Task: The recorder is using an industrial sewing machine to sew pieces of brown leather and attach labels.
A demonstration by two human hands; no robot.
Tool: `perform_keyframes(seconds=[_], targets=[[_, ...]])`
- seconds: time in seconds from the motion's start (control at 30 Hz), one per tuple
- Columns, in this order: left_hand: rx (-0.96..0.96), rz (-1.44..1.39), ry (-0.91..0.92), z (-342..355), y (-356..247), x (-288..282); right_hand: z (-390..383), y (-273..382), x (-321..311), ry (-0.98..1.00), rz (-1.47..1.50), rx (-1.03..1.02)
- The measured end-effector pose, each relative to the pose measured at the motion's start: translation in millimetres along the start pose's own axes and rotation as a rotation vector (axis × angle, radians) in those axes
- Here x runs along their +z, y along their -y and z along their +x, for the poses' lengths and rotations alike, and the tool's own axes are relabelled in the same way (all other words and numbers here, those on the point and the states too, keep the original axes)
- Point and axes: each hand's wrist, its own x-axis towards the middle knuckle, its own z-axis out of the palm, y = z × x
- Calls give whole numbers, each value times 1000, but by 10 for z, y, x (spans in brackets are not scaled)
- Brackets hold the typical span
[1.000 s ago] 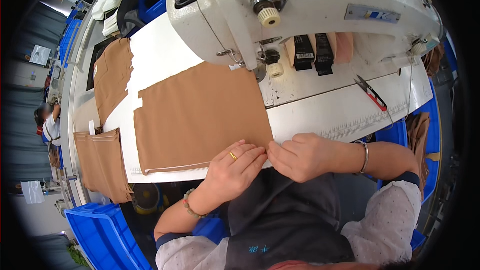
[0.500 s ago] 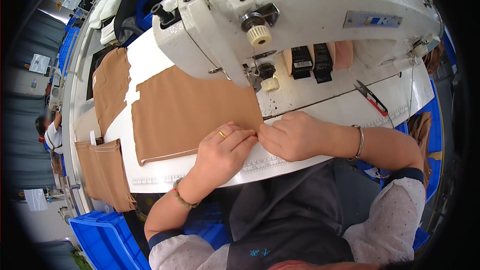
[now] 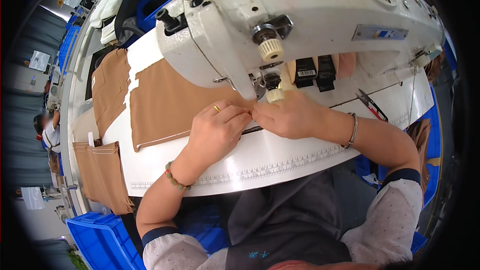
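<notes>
A brown fabric panel (image 3: 175,102) lies on the white sewing table (image 3: 195,180), its near edge showing a pale line. My left hand (image 3: 217,127) pinches the panel's right near corner between thumb and fingers. Meeting it fingertip to fingertip, my right hand (image 3: 287,115) is closed on the same corner. Both hands are just below and in front of the needle area of a white sewing machine (image 3: 220,35). The needle and presser foot are mostly hidden behind the machine head and my right hand.
Stacked brown pieces (image 3: 102,172) hang over the table's left edge, with more brown fabric (image 3: 110,87) behind. Black labels (image 3: 306,72) lie under the machine arm. Red-and-black thread snips (image 3: 372,106) rest at right. A blue crate (image 3: 102,240) stands at lower left; another person (image 3: 51,132) sits far left.
Both hands have moved away from me toward the needle area, carrying the panel's corner with them. The panel has slid slightly away, uncovering more of the table's printed ruler.
</notes>
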Motion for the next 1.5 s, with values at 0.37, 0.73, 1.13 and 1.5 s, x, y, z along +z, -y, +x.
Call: perform_keyframes(seconds=[0.37,0.73,1.13,1.5], targets=[[-37,-21,-47,79,140,71,32,-140,23,25,57,119],[33,54,83,21,121,6,28,-71,-162,105,89,291],[19,74,106,42,65,-49,58,-62,-249,92,124,247],[44,143,15,89,253,124,48,-121,-144,143,32,286]])
